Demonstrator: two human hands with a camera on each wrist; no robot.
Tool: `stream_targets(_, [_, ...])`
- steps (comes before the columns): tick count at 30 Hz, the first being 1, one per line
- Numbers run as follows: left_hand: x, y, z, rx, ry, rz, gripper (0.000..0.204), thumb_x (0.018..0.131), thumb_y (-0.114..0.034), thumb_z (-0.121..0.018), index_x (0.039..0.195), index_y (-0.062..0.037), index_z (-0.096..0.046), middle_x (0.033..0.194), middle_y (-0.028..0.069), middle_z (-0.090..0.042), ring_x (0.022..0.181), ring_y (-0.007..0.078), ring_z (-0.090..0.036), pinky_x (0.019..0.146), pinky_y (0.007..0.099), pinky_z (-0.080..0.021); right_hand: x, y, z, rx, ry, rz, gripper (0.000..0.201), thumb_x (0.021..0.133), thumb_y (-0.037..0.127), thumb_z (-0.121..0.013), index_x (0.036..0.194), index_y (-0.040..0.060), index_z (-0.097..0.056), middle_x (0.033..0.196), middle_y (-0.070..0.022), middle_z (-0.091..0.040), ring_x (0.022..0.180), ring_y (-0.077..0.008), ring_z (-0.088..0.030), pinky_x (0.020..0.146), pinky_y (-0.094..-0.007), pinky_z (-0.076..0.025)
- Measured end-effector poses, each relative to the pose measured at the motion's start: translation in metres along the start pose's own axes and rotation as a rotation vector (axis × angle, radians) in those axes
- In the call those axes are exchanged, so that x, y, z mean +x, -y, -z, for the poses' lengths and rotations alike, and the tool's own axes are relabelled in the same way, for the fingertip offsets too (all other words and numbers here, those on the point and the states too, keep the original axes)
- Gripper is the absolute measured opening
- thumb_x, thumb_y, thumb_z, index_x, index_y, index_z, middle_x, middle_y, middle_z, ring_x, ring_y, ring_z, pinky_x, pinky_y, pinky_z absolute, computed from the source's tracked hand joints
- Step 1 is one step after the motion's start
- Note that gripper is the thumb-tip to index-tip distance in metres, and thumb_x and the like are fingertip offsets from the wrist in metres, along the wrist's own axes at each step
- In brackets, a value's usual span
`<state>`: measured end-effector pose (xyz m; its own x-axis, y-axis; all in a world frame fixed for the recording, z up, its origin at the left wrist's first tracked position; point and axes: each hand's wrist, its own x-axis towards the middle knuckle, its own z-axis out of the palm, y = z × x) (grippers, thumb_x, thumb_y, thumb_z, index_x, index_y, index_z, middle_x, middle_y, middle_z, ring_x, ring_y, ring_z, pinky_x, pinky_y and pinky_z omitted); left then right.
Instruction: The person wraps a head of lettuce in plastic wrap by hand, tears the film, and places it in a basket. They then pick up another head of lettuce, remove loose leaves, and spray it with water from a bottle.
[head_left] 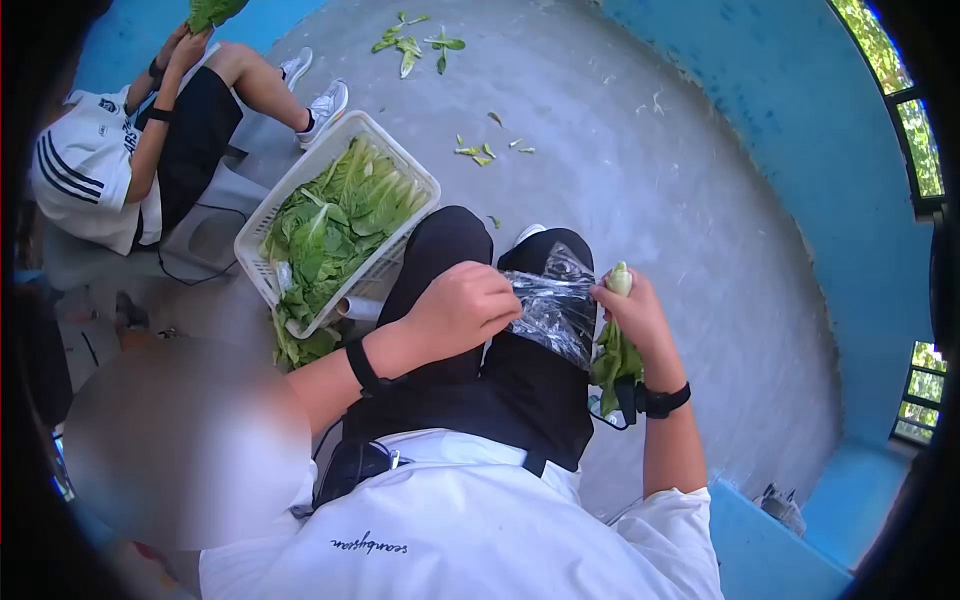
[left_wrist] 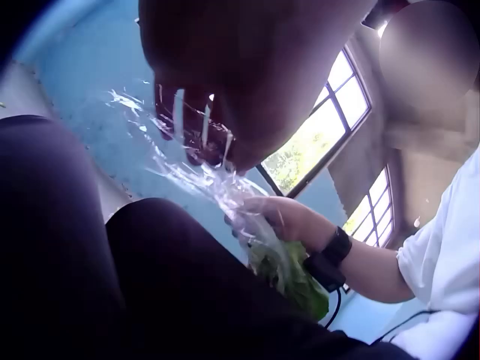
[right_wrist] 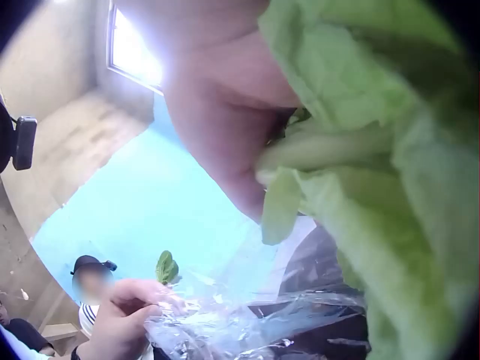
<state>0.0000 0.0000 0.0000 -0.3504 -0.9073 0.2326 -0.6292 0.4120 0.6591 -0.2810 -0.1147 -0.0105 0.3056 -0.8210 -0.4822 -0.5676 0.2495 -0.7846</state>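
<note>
Caution: clear plastic point(head_left: 548, 315) could tear under uneven pull.
Left hand point(head_left: 470, 305): fingers curled, pinching one side. Right hand point(head_left: 640, 315): fingers curled round lettuce point(head_left: 618, 362), beside the other side; the shared grip could let the lettuce slip. Beyond: basket point(head_left: 298, 178).

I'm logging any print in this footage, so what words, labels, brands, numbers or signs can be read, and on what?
"seanbysean", upside down, on the camera wearer's white shirt.
"ARS", less certain, on the seated person's white top; the rest is too blurred or hidden.
The same top's badge and the small mark below it are too small to read.
I can make out none on the crate or clear plastic.
</note>
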Motion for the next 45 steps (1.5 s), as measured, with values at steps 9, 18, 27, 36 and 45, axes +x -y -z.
stream_targets(9, [-0.055,0.016,0.003,0.107,-0.091,-0.417,0.013,0.078,-0.011,-0.073,0.090,-0.0079,-0.073,0.104,0.0033,-0.073,0.108,0.0250,-0.067,0.098,0.0409,-0.054,0.022,-0.029,0.017,-0.028,-0.114,-0.052,0.017,0.087,0.018,-0.073,0.084,0.0060,-0.061,0.068,-0.0001,-0.059,0.056,-0.0103,-0.055,0.053,-0.0275,-0.045])
stream_targets(18, [-0.087,0.037,0.007,0.184,0.118,-0.081,0.040,0.081,-0.032,-0.073,0.116,-0.0146,-0.063,0.104,0.0047,-0.064,0.117,0.0257,-0.056,0.115,0.0506,-0.034,0.023,0.000,-0.005,-0.084,-0.015,-0.117,0.022,0.091,0.020,-0.073,0.088,0.0045,-0.058,0.071,-0.0009,-0.059,0.056,-0.0102,-0.055,0.052,-0.0259,-0.045])
stream_targets(27, [-0.065,0.018,-0.025,0.347,0.005,-0.187,0.020,0.084,-0.020,-0.064,0.102,-0.0115,-0.065,0.101,0.0062,-0.064,0.111,0.0265,-0.059,0.115,0.0539,-0.035,0.025,0.019,-0.031,-0.137,0.029,-0.035,0.019,0.092,0.018,-0.071,0.085,0.0050,-0.058,0.070,-0.0006,-0.059,0.057,-0.0098,-0.056,0.052,-0.0261,-0.043])
stream_targets(36, [-0.094,0.012,-0.006,0.162,-0.042,-0.460,0.010,0.081,-0.017,-0.063,0.078,-0.0082,-0.059,0.091,0.0039,-0.064,0.093,0.0207,-0.065,0.082,0.0308,-0.054,0.028,0.020,-0.032,-0.228,0.036,0.019,0.019,0.089,0.017,-0.073,0.082,0.0037,-0.061,0.070,-0.0009,-0.062,0.059,-0.0102,-0.057,0.054,-0.0272,-0.045])
stream_targets(45, [-0.097,0.014,0.008,0.144,0.023,-0.362,0.012,0.081,-0.016,-0.067,0.090,-0.0091,-0.065,0.094,0.0036,-0.066,0.087,0.0180,-0.065,0.069,0.0301,-0.051,0.019,0.027,-0.034,-0.112,0.011,-0.030,0.019,0.088,0.015,-0.074,0.084,0.0033,-0.060,0.070,-0.0004,-0.060,0.058,-0.0102,-0.056,0.055,-0.0275,-0.045])
